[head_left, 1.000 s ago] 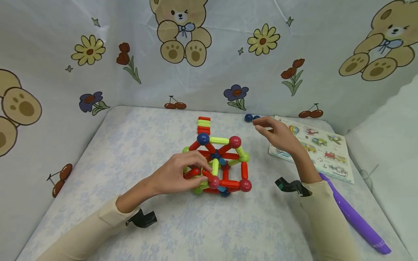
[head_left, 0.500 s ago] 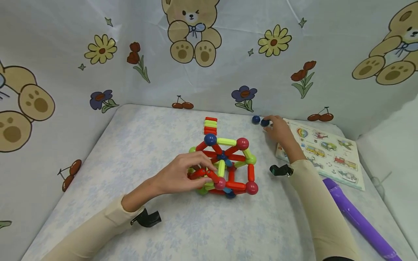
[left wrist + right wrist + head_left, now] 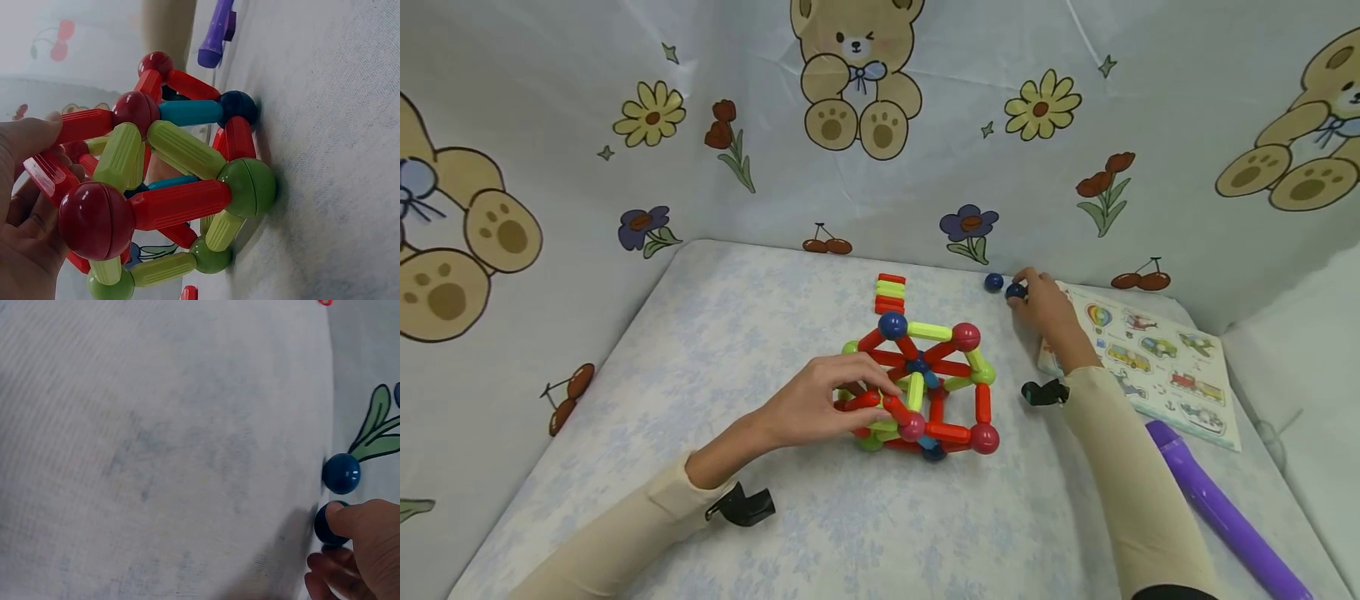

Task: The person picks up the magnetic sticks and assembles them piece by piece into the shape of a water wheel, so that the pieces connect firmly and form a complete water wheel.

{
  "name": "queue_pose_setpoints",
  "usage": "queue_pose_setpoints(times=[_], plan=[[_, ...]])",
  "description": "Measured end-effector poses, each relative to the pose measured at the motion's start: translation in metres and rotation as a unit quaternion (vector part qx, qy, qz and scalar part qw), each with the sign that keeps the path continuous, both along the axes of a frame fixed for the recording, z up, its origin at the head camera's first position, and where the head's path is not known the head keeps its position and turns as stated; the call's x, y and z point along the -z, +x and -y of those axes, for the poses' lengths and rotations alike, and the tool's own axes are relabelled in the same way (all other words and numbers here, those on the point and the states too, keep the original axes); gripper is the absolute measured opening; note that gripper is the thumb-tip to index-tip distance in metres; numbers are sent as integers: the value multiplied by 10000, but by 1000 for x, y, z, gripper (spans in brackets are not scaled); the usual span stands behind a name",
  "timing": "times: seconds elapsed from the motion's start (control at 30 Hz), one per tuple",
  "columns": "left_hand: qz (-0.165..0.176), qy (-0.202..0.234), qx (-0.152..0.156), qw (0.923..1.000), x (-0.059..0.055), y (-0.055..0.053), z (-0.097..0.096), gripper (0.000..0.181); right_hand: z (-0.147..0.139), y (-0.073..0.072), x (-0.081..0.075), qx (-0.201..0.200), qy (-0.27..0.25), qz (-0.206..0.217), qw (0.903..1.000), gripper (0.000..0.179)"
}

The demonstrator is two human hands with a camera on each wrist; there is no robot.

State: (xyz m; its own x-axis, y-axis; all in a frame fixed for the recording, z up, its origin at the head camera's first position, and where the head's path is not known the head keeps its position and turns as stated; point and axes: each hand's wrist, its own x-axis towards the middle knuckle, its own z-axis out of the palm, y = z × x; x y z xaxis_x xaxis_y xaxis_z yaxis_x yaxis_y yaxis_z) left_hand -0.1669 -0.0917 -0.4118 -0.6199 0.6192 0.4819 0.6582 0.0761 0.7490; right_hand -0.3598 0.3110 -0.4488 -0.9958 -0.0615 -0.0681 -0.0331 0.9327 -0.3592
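Note:
A magnetic-stick structure [image 3: 934, 337] of red, green and blue rods joined by balls stands mid-table. At its near left side my left hand [image 3: 816, 400] pinches red magnetic rods [image 3: 87, 125] between thumb and fingers; these rods join red balls in the left wrist view. Near the back edge, my right hand [image 3: 1051, 312] pinches a dark blue ball [image 3: 326, 526], thumb on its top and fingers beneath in the right wrist view. A second blue ball [image 3: 993, 282] lies just to its left, apart from the hand.
A short row of red and green rods [image 3: 891, 293] lies behind the structure. At right is an illustrated book [image 3: 1150, 350], with a purple stick-like thing [image 3: 1225, 508] in front of it. A bear-printed cloth [image 3: 737, 208] hangs behind the table.
My right hand has reached back to one blue ball and taken hold of it. The left hand keeps its grip on the structure's rods. The head view has shifted slightly.

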Motion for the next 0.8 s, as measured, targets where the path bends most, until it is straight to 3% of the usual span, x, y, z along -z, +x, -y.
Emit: queue_pose_setpoints(times=[0.1,0.17,0.23,0.3,0.43,0.6,0.73,0.8], plan=[[7,42,-38,10000,0,0,0,30,-3,6,-3,145,-236,-461,9986,47],[24,54,-75,10000,1,0,1,31,-2,13,-9,260,-659,-1116,9912,47],[44,58,-88,9999,1,1,2,31,3,22,-20,324,-1205,-1836,9751,47],[109,52,-84,9999,1,1,3,31,14,34,-36,280,-1778,-2465,9523,46],[254,68,-138,9996,1,1,11,34,51,69,-75,-313,-2584,-3101,9144,46],[348,138,-246,9990,1,-1,26,38,100,126,-107,-1869,-2766,-2974,8945,47],[391,131,-619,9972,2,-6,40,31,130,164,-111,-2985,-2553,-2373,8885,46],[396,121,-840,9956,2,-10,46,27,139,176,-109,-3349,-2499,-1967,8870,46]])
